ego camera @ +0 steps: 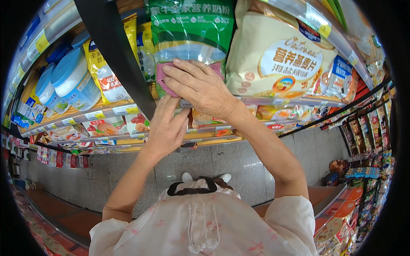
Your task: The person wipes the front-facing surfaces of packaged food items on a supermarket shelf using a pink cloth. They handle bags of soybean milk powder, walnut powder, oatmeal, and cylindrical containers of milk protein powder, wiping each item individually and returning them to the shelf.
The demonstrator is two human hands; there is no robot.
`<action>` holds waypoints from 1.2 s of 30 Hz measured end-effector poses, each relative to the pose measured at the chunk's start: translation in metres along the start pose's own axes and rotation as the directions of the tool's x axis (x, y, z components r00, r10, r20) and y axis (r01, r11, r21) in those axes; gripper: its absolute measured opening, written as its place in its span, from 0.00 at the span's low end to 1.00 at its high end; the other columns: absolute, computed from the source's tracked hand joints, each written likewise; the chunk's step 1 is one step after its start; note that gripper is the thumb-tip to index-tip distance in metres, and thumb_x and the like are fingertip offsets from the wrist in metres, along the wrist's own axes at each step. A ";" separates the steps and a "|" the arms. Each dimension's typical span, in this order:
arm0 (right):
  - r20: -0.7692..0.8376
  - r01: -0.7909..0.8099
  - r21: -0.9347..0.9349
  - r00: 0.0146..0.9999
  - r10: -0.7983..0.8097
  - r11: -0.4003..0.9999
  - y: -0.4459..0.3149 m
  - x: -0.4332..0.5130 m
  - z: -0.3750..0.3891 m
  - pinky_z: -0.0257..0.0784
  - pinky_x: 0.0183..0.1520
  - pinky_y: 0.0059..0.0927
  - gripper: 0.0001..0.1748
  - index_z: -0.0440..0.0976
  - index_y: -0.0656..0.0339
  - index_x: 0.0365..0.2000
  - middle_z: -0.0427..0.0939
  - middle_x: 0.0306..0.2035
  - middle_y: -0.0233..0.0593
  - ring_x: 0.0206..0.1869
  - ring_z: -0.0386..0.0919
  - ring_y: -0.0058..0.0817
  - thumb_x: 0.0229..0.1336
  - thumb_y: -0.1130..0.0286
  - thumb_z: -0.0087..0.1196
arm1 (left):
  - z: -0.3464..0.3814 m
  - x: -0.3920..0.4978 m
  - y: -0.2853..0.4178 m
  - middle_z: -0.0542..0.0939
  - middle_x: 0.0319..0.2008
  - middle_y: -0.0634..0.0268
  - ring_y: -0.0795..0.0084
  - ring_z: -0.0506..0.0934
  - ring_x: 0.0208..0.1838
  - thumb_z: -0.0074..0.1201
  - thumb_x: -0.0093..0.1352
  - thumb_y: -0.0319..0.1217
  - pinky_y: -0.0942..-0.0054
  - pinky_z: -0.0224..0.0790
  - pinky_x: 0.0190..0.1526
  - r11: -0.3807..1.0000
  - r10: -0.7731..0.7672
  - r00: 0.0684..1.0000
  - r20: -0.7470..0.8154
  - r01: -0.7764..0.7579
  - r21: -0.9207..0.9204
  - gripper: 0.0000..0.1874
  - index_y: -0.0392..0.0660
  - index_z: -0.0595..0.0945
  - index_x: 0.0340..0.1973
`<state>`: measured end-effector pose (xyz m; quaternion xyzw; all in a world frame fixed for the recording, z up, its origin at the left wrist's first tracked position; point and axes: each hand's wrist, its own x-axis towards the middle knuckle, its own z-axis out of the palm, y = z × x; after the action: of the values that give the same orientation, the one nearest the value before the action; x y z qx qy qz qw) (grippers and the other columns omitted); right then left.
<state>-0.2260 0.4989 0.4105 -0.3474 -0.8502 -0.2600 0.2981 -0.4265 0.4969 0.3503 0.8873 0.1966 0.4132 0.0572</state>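
Observation:
My right hand [197, 86] lies over a folded pink cloth [163, 75], pressing it against the lower front of a green plastic bag of milk powder [192, 35]. The bag stands upright on a shop shelf. My left hand [168, 124] is just below, at the shelf's front edge, its fingers reaching up to the lower edge of the cloth and bag. Its fingertips are partly hidden, so whether they grip anything is unclear. To the right of the green bag leans a large cream bag of oatmeal [282, 60].
A black strap or post [115, 54] crosses the view left of the green bag. Beyond it stand yellow pouches [105, 73] and white tubs with blue lids [73, 76]. A price rail [125, 110] edges the shelf. Lower shelves hold packets, above a grey tiled floor [205, 160].

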 end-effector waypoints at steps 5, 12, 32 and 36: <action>-0.045 -0.154 -0.037 0.987 0.152 0.987 -0.024 -0.047 0.009 0.66 0.69 0.50 0.26 0.73 0.59 0.55 0.70 0.69 0.43 0.71 0.69 0.45 0.54 0.72 0.58 | -0.005 -0.015 0.000 0.70 0.67 0.39 0.35 0.67 0.72 0.60 0.66 0.21 0.46 0.65 0.68 1.000 0.009 1.000 0.003 -0.009 -0.025 0.12 0.36 0.82 0.45; -0.354 -0.381 0.020 0.862 0.363 0.924 -0.001 -0.039 0.005 0.66 0.68 0.50 0.24 0.74 0.59 0.53 0.70 0.69 0.47 0.69 0.69 0.49 0.54 0.73 0.58 | -0.005 -0.026 0.006 0.67 0.71 0.38 0.38 0.68 0.72 0.60 0.67 0.20 0.56 0.69 0.63 0.990 -0.078 0.997 -0.017 0.075 -0.116 0.13 0.33 0.83 0.47; -0.359 -0.386 0.036 0.856 0.373 0.922 0.002 -0.028 0.014 0.62 0.69 0.54 0.29 0.63 0.71 0.62 0.65 0.65 0.66 0.66 0.65 0.63 0.60 0.80 0.50 | -0.003 -0.044 0.002 0.66 0.72 0.40 0.44 0.68 0.73 0.60 0.72 0.30 0.53 0.60 0.71 0.950 -0.247 0.969 -0.010 0.240 -0.201 0.14 0.38 0.85 0.50; -0.341 -0.408 0.012 0.857 0.387 0.913 -0.004 -0.027 0.015 0.63 0.68 0.55 0.30 0.64 0.70 0.63 0.66 0.66 0.64 0.66 0.66 0.62 0.60 0.80 0.51 | -0.002 -0.038 0.008 0.65 0.73 0.40 0.44 0.70 0.72 0.61 0.72 0.30 0.52 0.64 0.70 0.918 -0.327 0.945 0.008 0.320 -0.233 0.16 0.38 0.83 0.54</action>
<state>-0.2177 0.4942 0.3809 -0.4748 -0.6884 -0.2737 0.4751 -0.4480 0.4742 0.3264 0.8234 0.2920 0.4318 0.2244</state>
